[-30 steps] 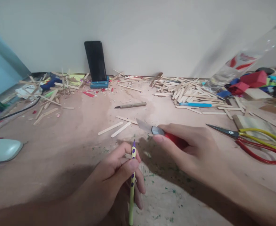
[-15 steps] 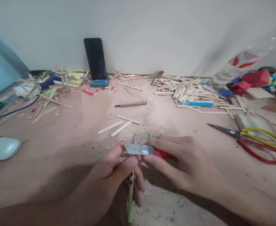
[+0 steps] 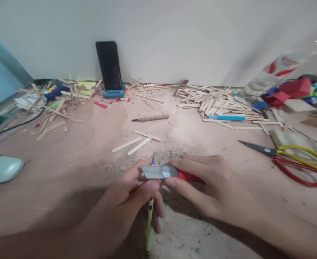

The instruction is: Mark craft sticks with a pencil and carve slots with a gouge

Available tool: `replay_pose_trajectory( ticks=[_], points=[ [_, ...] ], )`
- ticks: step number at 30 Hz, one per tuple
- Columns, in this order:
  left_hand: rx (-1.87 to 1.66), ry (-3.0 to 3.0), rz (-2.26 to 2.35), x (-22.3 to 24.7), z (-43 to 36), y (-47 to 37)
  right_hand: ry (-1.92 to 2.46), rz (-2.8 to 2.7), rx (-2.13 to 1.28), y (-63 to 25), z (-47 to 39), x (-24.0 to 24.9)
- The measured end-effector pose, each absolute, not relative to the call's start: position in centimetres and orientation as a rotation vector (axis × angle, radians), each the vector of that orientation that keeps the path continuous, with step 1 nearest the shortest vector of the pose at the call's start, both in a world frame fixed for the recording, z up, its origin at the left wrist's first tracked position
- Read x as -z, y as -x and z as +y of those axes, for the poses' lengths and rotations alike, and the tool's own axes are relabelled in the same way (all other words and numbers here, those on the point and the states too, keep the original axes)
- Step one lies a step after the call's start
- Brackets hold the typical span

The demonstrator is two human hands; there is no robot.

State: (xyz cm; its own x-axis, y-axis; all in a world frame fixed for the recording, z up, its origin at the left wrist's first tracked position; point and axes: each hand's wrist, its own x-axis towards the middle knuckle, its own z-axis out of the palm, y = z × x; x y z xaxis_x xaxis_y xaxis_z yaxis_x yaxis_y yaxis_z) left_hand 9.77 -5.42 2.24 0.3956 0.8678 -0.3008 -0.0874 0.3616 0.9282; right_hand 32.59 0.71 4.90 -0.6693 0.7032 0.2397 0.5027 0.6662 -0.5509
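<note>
The right hand point(image 3: 215, 189) grips a red-handled, metal-bladed knife point(image 3: 170, 172), its blade point(image 3: 153, 172), earlier apart, now across the slender yellow, purple-dotted pencil point(image 3: 150, 216) (pinched in the left hand point(image 3: 126, 201)).

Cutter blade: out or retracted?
Out. The cutter blade projects bare past the collar ahead of the red handle, overlapping the pencil in this view.

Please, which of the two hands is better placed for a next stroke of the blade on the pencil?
The right hand, I would judge: it grips the red-handled cutter, whose blade crosses over the pencil just below its purple tip. The left hand is occupied with holding the pencil.
</note>
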Motion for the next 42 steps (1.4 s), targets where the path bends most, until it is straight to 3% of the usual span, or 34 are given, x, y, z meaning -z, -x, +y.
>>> replay_pose_trajectory(
  ticks=[36, 42],
  points=[
    [-0.736, -0.995, 0.965, -2.6, -5.7, -9.8, 0.976, -2.419, -0.476, -32.6, 0.5, -5.0],
    [-0.659, -0.934, 0.912, -3.0, -6.6, -9.9, 1.216, -2.174, -0.537, -32.4, 1.6, -5.5]
  ],
)
